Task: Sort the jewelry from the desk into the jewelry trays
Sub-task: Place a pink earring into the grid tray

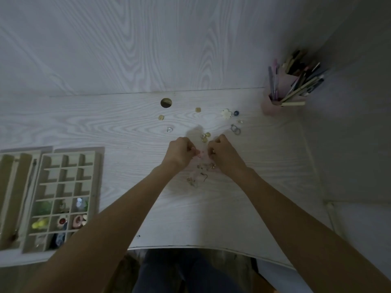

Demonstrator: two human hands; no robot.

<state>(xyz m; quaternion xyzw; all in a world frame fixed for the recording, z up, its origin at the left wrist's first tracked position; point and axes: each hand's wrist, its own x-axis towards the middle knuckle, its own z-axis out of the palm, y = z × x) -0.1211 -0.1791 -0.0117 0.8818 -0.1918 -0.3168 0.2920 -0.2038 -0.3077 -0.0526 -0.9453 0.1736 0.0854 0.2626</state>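
My left hand (181,152) and my right hand (222,153) are close together over the middle of the desk, fingers pinched on a small pink piece of jewelry (198,153) held between them. Loose jewelry lies around them: gold earrings (205,136), a clear heart (169,129), gold pieces (161,117) (198,109), a white flower (226,113), a blue bead (236,113), hoops (235,129) and small hooks (198,178). The compartment jewelry tray (96,176) lies at the left, several near cells filled.
A second tray (12,187) with long slots lies left of the first. A pink pen cup (275,102) full of pens stands at the back right. A cable hole (166,102) opens near the desk's back edge. The desk's front edge (190,247) curves above my lap.
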